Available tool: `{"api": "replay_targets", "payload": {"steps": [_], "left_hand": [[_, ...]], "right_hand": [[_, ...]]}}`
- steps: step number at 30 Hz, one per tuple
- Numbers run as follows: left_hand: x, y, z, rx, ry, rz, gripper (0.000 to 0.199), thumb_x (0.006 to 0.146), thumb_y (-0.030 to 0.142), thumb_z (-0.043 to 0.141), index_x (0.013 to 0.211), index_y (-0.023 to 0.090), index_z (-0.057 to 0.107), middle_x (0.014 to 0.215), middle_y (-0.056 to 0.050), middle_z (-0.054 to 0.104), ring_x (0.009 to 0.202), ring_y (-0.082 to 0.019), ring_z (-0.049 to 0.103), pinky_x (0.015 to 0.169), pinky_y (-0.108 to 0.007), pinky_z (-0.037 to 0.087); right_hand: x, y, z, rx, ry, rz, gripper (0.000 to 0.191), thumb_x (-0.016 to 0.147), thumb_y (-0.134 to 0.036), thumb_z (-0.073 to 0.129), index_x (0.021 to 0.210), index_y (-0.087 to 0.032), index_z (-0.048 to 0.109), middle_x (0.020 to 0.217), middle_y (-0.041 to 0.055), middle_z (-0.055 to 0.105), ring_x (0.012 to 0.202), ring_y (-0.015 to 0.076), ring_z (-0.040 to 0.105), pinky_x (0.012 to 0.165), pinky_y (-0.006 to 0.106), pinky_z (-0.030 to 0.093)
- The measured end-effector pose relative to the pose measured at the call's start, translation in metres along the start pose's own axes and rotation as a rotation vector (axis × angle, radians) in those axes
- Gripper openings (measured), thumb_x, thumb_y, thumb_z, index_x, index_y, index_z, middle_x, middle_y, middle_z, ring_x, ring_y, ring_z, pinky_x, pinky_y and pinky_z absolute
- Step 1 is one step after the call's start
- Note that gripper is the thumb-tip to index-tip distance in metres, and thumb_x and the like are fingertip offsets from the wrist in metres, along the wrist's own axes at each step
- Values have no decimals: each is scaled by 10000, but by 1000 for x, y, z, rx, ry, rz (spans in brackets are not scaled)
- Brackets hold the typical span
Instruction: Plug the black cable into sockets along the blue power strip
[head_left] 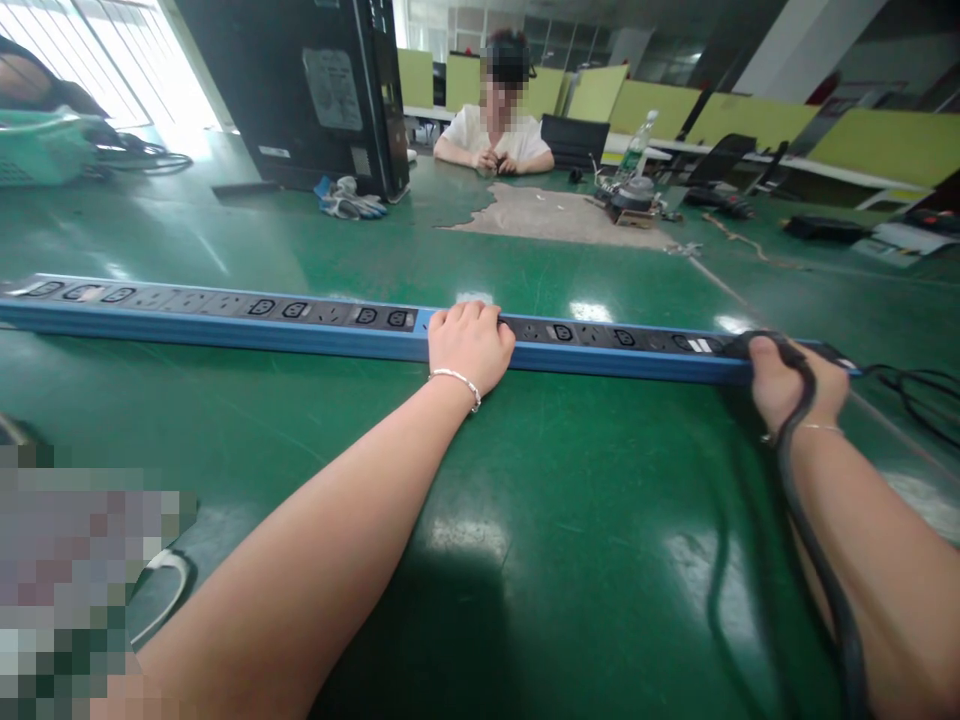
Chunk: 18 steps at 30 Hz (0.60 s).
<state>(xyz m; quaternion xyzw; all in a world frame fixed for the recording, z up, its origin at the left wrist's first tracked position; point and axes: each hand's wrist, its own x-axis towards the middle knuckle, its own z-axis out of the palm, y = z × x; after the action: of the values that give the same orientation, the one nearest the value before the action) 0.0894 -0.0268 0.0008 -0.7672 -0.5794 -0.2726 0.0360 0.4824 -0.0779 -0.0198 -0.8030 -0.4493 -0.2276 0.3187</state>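
Observation:
A long blue power strip [337, 338] with a black row of sockets lies across the green table [585, 520]. My left hand [471, 345] is closed over its middle, fingers wrapped across the top. Near the strip's right end, my right hand [802, 385] is closed around the black plug [750, 343] of a thick power cord [814, 520]. The plug lies against the socket face; whether it sits fully in a socket cannot be made out. From my right hand the cord hangs down past the wrist toward the lower right.
Behind the strip stand a black computer case [315, 100] and blue-grey gloves [350, 198]. A person [491, 130] sits opposite, both hands together. A bottle [637, 145] stands at back right, a green basket [45, 148] at far left. Black cable [919, 385] trails off the strip's right end.

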Motion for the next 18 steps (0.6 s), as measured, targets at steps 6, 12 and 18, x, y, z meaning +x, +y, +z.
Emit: {"api": "replay_targets", "payload": {"steps": [6, 12, 18], "left_hand": [[-1, 0, 0, -2, 0, 4, 360, 903, 324, 321, 1088, 229, 616, 1158, -58, 619, 1112, -241, 493, 947, -404, 305], [-1, 0, 1, -12, 9, 5, 356, 900, 320, 328, 1085, 230, 619, 1151, -59, 622, 1112, -241, 492, 948, -405, 303], [-1, 1, -1, -2, 2, -3, 362, 903, 320, 322, 1091, 238, 620, 1170, -56, 615, 1121, -239, 485, 955, -403, 302]], "right_hand": [[-4, -21, -13, 32, -41, 87, 466, 771, -413, 454, 1014, -107, 707, 958, 132, 702, 1033, 286, 601, 976, 411, 403], [-7, -18, -8, 114, 28, 83, 451, 775, -402, 473, 1023, -107, 707, 985, 130, 703, 1023, 263, 610, 957, 380, 423], [-1, -5, -2, 68, -11, 34, 421, 796, -389, 475, 1047, -130, 693, 995, 107, 702, 1006, 259, 620, 950, 411, 435]]}}
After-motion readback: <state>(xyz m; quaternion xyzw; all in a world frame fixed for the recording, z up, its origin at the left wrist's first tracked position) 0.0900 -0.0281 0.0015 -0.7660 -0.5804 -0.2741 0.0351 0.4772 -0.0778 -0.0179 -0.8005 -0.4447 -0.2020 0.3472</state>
